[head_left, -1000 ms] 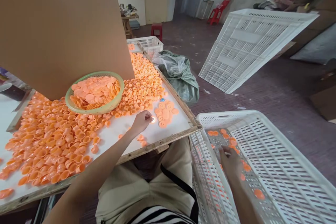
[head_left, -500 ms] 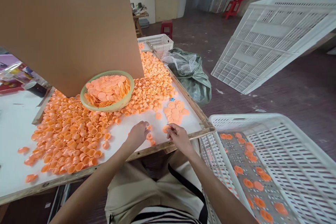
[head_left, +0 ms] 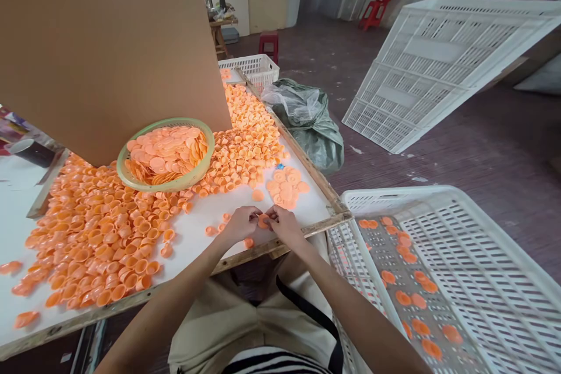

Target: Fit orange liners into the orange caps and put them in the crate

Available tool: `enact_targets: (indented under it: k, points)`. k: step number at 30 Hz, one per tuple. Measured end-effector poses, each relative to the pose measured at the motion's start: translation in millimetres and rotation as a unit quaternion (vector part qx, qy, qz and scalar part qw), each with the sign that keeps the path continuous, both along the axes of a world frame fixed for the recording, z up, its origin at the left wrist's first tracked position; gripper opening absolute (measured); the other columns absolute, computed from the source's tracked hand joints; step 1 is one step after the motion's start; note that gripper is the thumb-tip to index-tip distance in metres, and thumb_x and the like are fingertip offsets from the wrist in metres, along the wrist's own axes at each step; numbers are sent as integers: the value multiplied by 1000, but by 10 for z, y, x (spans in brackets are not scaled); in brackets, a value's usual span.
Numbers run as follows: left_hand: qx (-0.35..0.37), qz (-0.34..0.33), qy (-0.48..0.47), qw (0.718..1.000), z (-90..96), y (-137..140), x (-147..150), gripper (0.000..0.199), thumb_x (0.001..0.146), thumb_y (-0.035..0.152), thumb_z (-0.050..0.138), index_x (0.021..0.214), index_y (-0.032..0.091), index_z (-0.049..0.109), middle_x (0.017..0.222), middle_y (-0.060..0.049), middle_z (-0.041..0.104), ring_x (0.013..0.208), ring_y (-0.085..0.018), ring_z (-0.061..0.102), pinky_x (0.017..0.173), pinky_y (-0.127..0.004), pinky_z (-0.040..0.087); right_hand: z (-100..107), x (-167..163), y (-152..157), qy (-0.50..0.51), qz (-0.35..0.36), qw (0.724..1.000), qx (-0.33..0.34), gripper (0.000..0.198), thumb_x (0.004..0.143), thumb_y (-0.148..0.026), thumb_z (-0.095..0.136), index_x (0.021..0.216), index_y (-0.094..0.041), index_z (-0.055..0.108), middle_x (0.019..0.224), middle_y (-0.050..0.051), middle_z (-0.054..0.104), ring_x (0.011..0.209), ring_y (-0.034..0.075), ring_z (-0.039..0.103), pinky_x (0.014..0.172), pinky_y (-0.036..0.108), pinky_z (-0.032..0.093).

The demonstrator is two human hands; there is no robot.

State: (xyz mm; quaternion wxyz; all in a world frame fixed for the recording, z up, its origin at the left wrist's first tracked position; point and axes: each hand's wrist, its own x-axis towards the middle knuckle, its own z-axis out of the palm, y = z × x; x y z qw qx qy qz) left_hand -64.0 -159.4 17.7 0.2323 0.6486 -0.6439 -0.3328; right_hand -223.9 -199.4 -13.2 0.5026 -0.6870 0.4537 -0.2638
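Observation:
Over the front edge of the table, my left hand (head_left: 243, 224) and my right hand (head_left: 284, 225) meet with fingers pinched. Between the fingertips is a round orange plastic disc (head_left: 263, 221), gripped from both sides; whether a small cup sits behind it is hidden. Several small orange plastic cups (head_left: 210, 231) lie beside my left hand, and one sits just under it. A flat pile of orange discs (head_left: 287, 188) lies beyond my right hand. A big heap of orange cups (head_left: 109, 234) spreads over the left of the table.
A green-rimmed basket (head_left: 209, 158) of orange discs stands amid the heap, before a tall brown board (head_left: 109, 41). At my right, a white crate (head_left: 491, 245) holds scattered orange pieces. Stacked white crates (head_left: 421, 70) and a green sack (head_left: 324, 140) stand on the floor.
My right hand has brought the orange disc left to my left hand, and the hands now touch it together. The view has shifted slightly to the right.

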Motion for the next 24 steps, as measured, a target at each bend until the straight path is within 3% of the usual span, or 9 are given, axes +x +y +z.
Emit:
enact_targets:
  k: [6, 14, 20, 24]
  points:
    - [41, 36, 29, 998, -8, -69, 4, 12, 75, 18, 56, 82, 16, 64, 70, -3, 68, 62, -14, 62, 56, -22, 45, -2, 16, -54, 64, 2, 998, -3, 5, 77, -18, 55, 73, -18, 57, 68, 1, 64, 59, 13, 58, 57, 24, 43]
    - [125, 34, 130, 983, -142, -166, 124, 5, 74, 16, 59, 77, 16, 55, 63, -1, 66, 55, -13, 63, 52, -22, 45, -11, 23, -60, 45, 15, 999, 20, 10, 79, -24, 57, 72, -20, 51, 62, -2, 60, 56, 13, 56, 56, 25, 42]
    - [126, 13, 118, 985, -115, -170, 105, 14, 70, 15, 61, 81, 17, 52, 61, 1, 63, 55, -14, 62, 50, -21, 44, 31, 20, -70, 25, 34, 998, 38, 7, 77, -15, 54, 74, -20, 50, 65, -2, 62, 58, 13, 58, 56, 24, 42]
    - [125, 22, 134, 983, -84, -179, 78, 6, 73, 17, 57, 76, 18, 51, 64, 0, 63, 56, -14, 62, 50, -22, 45, 52, 22, -79, 28, 24, 998, 53, 7, 77, -17, 55, 72, -20, 51, 65, -2, 62, 58, 13, 58, 56, 24, 43]
